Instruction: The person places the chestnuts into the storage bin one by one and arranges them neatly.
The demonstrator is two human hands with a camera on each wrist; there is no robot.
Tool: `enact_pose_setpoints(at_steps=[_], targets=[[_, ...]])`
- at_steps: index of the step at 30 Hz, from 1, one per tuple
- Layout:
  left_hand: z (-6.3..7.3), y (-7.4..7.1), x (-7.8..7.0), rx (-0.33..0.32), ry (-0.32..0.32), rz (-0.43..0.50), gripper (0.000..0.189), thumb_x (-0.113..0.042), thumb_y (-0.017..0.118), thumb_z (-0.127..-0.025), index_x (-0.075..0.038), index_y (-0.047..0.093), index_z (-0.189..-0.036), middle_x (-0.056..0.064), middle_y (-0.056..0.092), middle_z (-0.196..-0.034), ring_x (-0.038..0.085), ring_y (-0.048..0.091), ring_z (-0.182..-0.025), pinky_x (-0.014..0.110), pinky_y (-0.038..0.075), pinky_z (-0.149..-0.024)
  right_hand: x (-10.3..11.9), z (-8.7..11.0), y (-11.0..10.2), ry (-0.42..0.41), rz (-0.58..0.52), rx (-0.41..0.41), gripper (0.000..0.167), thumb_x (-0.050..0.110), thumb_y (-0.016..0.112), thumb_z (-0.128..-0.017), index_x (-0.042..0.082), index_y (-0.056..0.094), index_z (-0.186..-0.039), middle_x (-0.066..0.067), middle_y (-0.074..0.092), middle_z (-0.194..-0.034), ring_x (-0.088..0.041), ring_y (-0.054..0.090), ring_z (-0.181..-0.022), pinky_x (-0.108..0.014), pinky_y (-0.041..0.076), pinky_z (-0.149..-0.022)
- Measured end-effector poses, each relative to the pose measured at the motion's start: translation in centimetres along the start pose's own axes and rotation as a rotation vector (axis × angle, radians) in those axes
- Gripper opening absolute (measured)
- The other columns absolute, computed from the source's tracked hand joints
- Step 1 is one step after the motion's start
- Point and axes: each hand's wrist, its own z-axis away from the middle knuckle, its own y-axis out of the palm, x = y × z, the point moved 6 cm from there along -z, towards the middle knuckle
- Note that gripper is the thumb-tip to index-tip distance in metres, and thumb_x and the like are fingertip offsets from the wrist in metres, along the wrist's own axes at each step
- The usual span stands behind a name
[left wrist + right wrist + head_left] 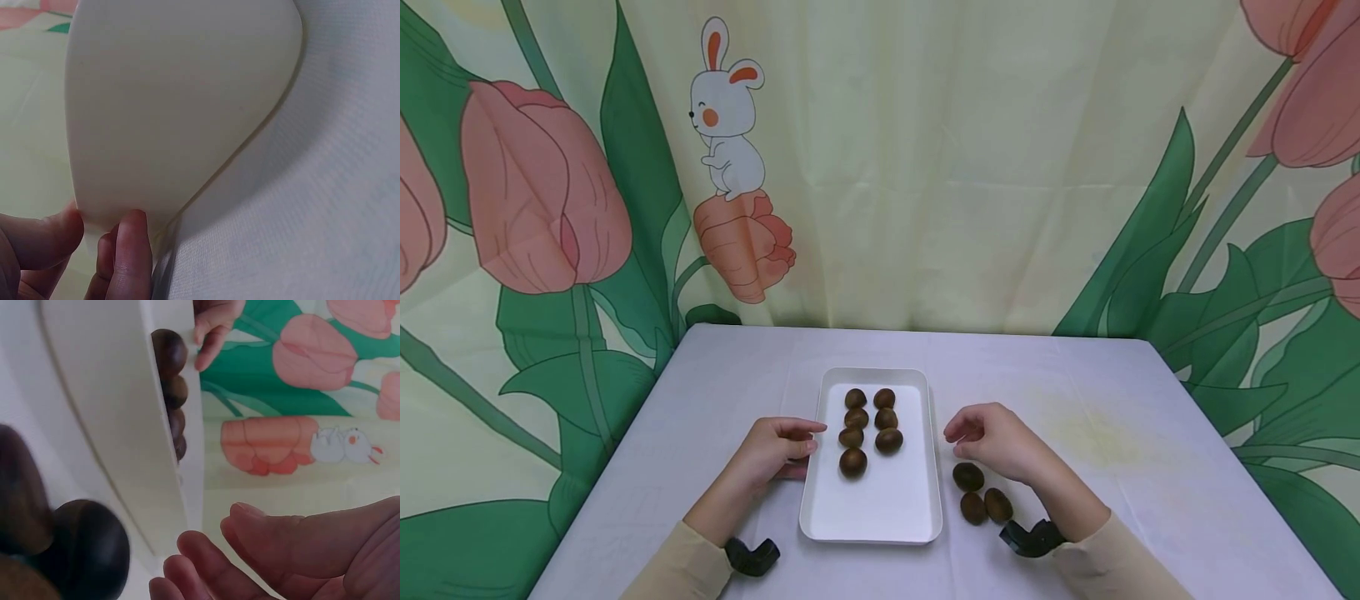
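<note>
A white rectangular tray (880,508) lies on the table, with brown chestnuts (853,462) in two columns: several on the left, three on the right. At the tray's left rim is my left hand (778,446); its fingertips (131,231) touch the outer wall in the left wrist view. To the right of the tray my right hand (992,437) hovers, fingers loosely bent and nothing between them. Just below it, three loose chestnuts (973,508) sit close together on the cloth. The right wrist view shows some of these chestnuts (90,550) beside the tray wall (119,419).
A white cloth covers the table (1105,442). Behind its far edge hangs a curtain (925,167) printed with tulips and a rabbit on a carrot. Black wrist devices (752,557) are worn near both beige sleeves (1112,562).
</note>
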Motion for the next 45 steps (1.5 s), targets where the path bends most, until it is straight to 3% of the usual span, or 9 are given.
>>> enact_pose_setpoints(at_steps=[7, 20, 33, 45], targets=[[0.0, 0.0, -0.1, 0.008, -0.004, 0.007, 0.035, -0.001, 0.077, -0.095, 0.001, 0.075, -0.130, 0.017, 0.078, -0.112, 0.018, 0.078, -0.084, 0.038, 0.069, -0.068, -1.5, 0.5, 0.0, 0.046, 0.022, -0.008, 0.017, 0.001, 0.082, -0.088, 0.007, 0.077, -0.104, -0.001, 0.075, -0.094, -0.015, 0.067, -0.088, -0.034, 0.058, -0.082], [0.0, -0.1, 0.0, -0.009, -0.007, -0.004, 0.034, -0.001, 0.077, -0.095, 0.000, 0.076, -0.129, 0.016, 0.078, -0.111, 0.018, 0.077, -0.084, 0.038, 0.069, -0.068, -3.7, 0.6, 1.2, 0.128, 0.011, -0.002, 0.024, -0.002, 0.087, -0.083, 0.011, 0.077, -0.101, -0.001, 0.073, -0.093, -0.017, 0.066, -0.086, -0.034, 0.058, -0.078], [0.0, 0.0, 0.1, -0.008, -0.010, 0.004, 0.034, 0.000, 0.077, -0.095, 0.000, 0.076, -0.129, 0.017, 0.078, -0.112, 0.019, 0.078, -0.085, 0.039, 0.069, -0.069, -3.6, 0.8, 1.6, 0.070, -0.029, 0.038, 0.022, -0.004, 0.085, -0.083, 0.009, 0.077, -0.100, -0.002, 0.073, -0.091, -0.017, 0.066, -0.085, -0.034, 0.056, -0.078], [-0.2, -0.1, 0.2, -0.025, -0.020, -0.023, 0.033, -0.003, 0.079, -0.094, -0.003, 0.078, -0.128, 0.015, 0.077, -0.110, 0.016, 0.075, -0.081, 0.036, 0.067, -0.066, -2.8, 0.8, 1.0, 0.071, 0.002, 0.014, 0.022, -0.004, 0.085, -0.083, 0.011, 0.076, -0.096, -0.001, 0.071, -0.088, -0.018, 0.065, -0.082, -0.033, 0.056, -0.076]])
